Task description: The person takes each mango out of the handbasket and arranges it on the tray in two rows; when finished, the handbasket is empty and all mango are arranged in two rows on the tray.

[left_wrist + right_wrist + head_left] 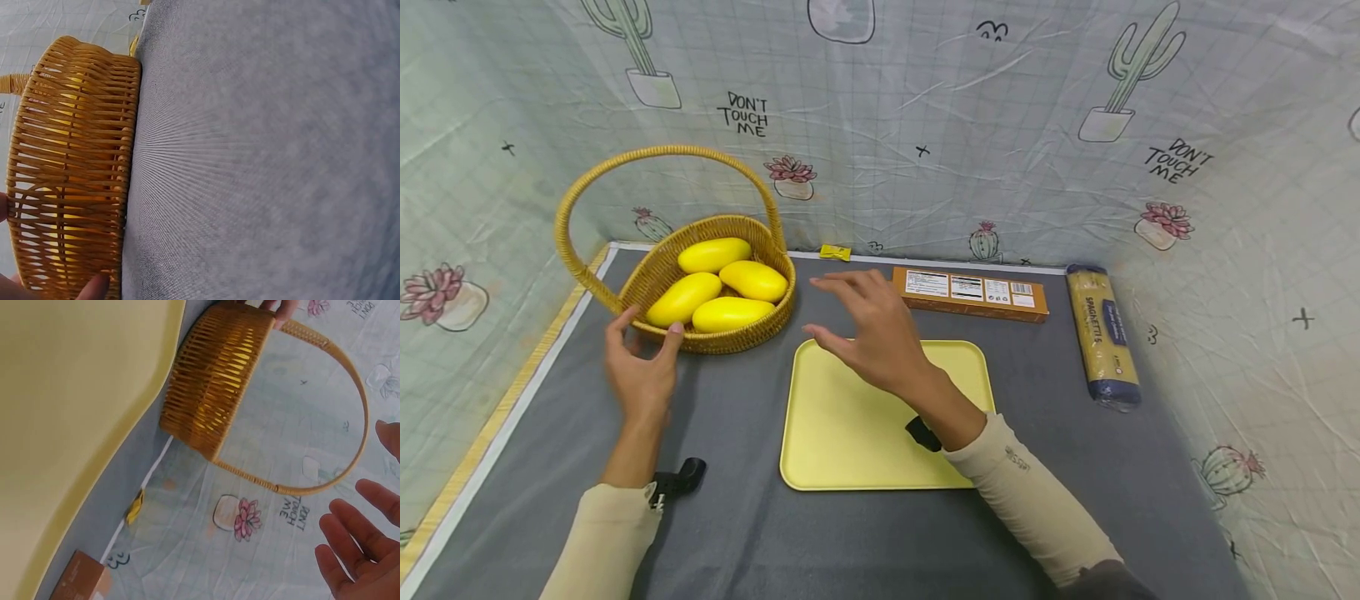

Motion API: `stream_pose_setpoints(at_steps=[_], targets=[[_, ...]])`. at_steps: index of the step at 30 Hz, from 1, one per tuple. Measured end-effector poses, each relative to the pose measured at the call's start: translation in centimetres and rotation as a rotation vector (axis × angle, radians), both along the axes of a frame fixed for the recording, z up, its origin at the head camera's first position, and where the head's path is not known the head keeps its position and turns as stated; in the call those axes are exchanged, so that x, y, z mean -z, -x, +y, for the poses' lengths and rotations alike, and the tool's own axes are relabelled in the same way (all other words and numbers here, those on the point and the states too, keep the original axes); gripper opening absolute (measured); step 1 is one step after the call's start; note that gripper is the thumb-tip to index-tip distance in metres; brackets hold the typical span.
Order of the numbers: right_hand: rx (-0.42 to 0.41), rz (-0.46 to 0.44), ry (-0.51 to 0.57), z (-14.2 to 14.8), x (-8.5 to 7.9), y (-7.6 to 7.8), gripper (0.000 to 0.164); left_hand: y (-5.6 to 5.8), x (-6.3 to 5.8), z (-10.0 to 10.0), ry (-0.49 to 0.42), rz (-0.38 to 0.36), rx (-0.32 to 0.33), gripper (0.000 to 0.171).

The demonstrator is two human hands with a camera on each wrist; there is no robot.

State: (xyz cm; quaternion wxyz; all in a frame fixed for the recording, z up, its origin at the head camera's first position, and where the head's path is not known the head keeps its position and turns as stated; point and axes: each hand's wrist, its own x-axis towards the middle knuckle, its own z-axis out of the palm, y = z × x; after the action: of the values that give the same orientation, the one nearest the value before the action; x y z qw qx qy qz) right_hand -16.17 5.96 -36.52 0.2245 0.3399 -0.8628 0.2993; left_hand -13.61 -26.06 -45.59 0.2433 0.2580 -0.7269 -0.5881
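At the left stands a wicker basket [737, 340] with a tall arched handle, holding several yellow mango-like fruits [733, 315]. My left hand [643, 375] grips the near left side of the basket, thumb and fingers at its rim; in the left wrist view its fingertips touch the weave [75, 162]. My right hand [880, 333] hovers over the far part of a pale yellow tray [850, 425], to the right of the basket. Its fingers [353, 528] are spread and relaxed, with nothing between them and the thumb.
Behind the tray lies a long brown box [970, 293] with printed labels. A spaghetti packet [1101, 333] lies at the far right. A small yellow wrapped item [835, 252] sits at the back edge, near a printed cloth wall [917, 200].
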Motion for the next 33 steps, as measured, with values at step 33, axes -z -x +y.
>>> stream_pose_setpoints(at_steps=[33], targets=[[-0.114,-0.307,0.019,-5.8,1.6,2.9,0.058,-0.1,0.0,0.5,-0.107,0.047,0.012,0.061]])
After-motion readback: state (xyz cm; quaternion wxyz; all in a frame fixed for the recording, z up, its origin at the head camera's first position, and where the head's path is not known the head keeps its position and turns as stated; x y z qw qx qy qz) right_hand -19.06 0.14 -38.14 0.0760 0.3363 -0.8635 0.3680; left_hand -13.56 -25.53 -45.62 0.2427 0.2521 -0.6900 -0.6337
